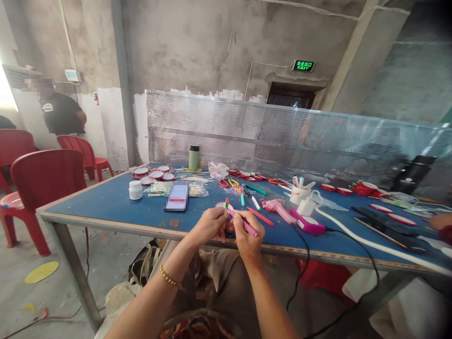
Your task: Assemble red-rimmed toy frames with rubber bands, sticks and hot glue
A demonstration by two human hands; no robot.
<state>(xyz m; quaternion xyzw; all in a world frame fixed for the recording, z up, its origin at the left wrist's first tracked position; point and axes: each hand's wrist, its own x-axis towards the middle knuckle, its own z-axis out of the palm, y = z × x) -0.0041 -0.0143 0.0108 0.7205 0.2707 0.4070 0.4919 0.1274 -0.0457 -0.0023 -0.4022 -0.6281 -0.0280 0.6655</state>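
In the head view, both forearms reach forward to the near edge of the blue table (116, 207). The left hand (212, 223) curls, fingers pressed around what seems a small green-and-red stick (226, 204). Just beside it, at the same edge, the right hand (251, 238) pinches a pink tool (250, 229), slanting toward the left fingertips.

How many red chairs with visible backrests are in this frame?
3: the nearest red chair, left of the table; a second chair, behind it and further right; and a third chair at the picture's left edge. More may be hidden.
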